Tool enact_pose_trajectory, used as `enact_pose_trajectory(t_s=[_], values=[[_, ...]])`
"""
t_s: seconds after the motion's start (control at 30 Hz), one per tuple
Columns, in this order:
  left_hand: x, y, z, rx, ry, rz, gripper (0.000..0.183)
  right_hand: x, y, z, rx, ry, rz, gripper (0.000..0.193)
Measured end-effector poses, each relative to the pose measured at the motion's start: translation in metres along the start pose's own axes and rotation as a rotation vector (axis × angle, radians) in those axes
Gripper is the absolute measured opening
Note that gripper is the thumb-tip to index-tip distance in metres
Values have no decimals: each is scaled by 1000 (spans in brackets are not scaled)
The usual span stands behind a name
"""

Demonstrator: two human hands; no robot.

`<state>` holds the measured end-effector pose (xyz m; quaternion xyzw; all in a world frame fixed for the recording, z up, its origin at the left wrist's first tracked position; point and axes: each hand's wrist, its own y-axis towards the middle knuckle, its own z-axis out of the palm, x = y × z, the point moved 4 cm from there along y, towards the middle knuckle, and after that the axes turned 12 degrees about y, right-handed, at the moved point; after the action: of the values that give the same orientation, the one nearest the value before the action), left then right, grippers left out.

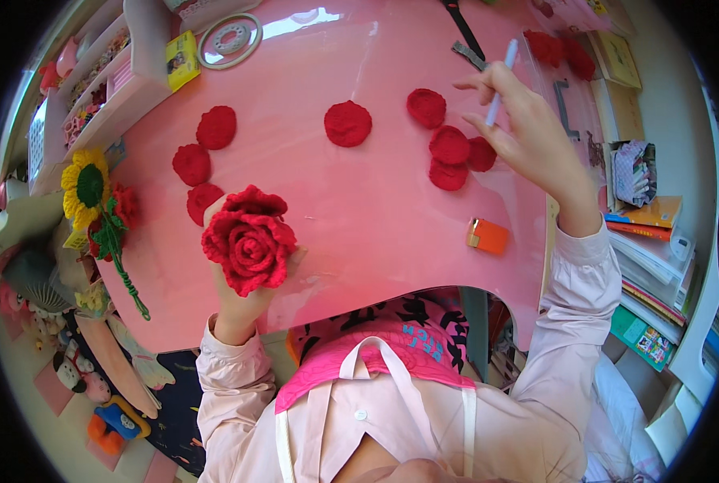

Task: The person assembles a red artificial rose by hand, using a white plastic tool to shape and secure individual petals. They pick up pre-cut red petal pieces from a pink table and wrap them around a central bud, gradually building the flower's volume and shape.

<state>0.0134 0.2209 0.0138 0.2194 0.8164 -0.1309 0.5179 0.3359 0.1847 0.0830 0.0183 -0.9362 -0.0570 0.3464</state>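
Evidently crocheted red yarn rose (251, 241): spiral centre, ruffled outer petals.

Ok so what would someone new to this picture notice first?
Probably the big red rose, held in the left fingers, left of centre. Next might come the round red pieces spread across the pink table, and the yellow sunflower at the table's left edge.
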Motion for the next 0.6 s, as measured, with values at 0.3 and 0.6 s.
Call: enact_pose_trajectory(t_s=[0.3, 0.6], values=[[19, -1, -1, -22, 62, -20, 44, 22, 41, 87, 225, -118, -313, 23], [19, -5, 0, -11, 26, -44, 63, -12, 4, -2, 51, 403, 149, 26]])
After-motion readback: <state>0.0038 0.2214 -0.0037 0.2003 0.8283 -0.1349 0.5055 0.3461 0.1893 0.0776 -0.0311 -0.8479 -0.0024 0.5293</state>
